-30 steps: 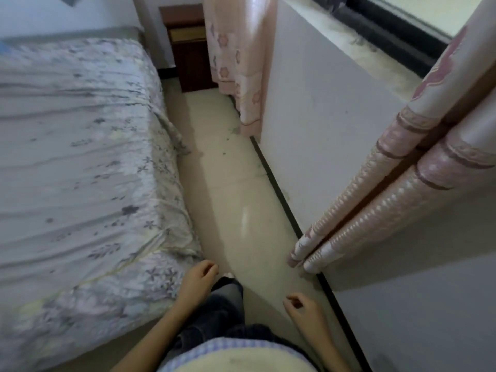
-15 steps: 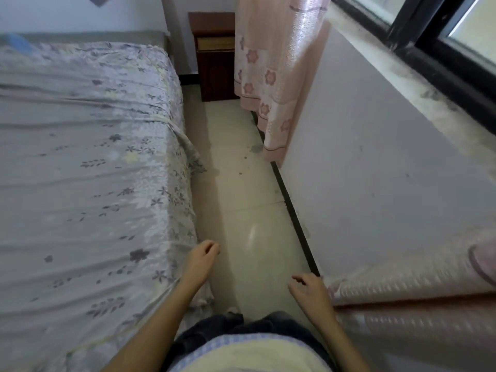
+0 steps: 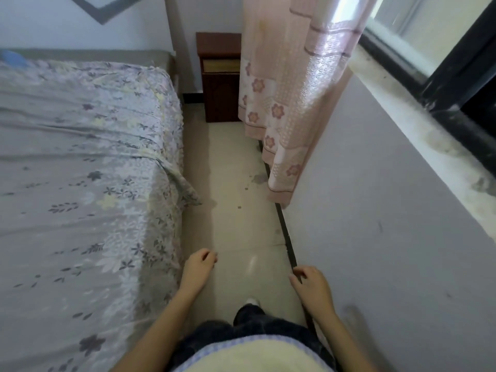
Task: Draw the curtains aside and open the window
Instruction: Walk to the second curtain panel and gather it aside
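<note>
Curtain [image 3: 281,103] hangs ahead of you on the right, pink with flower prints, gathered against the wall below the window, its hem just above the floor [image 3: 236,210]. Neither hand is on it; it is well apart from both.

Your left hand [image 3: 198,267] hangs low over the floor, just beside the bed edge, fingers curled loosely inward and holding nothing. Your right hand [image 3: 312,284] hangs at about the same height, near the dark baseboard [image 3: 285,232] at the foot of the wall [image 3: 375,197], fingers half curled too, also empty. Both forearms are bare. Between them you can see dark trousers, a pale top at the bottom edge and the tip of a light shoe [image 3: 252,301] on the floor.

Out from the left hand, the bed [image 3: 80,170] fills the left side, covered by a grey floral sheet that drapes over its corner. Out from the right hand, the grey wall rises to a stained sill [image 3: 429,135], and above it sits the window [image 3: 456,63] with its dark frame in the top right corner; whether it is open you cannot tell from here. At the far end of the aisle, a dark red nightstand [image 3: 220,76] stands between the bed and the curtain, with the curtain's edge covering its right side.
</note>
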`<state>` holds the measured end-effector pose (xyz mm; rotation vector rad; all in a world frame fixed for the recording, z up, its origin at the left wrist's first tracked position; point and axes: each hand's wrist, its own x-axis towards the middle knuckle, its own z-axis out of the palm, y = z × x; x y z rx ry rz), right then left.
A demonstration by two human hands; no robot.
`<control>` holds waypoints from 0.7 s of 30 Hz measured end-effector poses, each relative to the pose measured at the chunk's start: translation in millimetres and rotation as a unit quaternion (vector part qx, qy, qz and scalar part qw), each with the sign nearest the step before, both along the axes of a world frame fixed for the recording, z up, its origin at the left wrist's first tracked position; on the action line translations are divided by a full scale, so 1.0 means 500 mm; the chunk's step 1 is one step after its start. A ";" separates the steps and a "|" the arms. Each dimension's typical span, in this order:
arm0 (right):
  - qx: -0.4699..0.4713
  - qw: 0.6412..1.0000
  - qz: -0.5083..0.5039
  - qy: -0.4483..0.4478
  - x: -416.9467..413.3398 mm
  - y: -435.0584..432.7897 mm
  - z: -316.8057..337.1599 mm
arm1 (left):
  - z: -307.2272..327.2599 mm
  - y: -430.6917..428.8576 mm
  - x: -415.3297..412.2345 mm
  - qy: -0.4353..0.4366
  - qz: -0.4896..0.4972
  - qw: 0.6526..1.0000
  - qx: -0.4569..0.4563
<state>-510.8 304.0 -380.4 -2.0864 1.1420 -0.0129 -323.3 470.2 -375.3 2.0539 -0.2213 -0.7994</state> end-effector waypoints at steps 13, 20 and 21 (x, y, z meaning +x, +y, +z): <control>-0.016 0.985 0.170 0.018 0.362 -0.214 -0.035 | -0.039 -0.102 0.255 0.003 0.116 0.991 0.072; -0.052 0.991 0.126 0.013 0.627 -0.327 -0.037 | 0.010 -0.271 0.611 -0.014 0.095 0.995 0.016; -0.063 0.991 0.114 0.009 0.663 -0.341 -0.034 | 0.021 -0.301 0.659 -0.020 0.084 0.996 0.006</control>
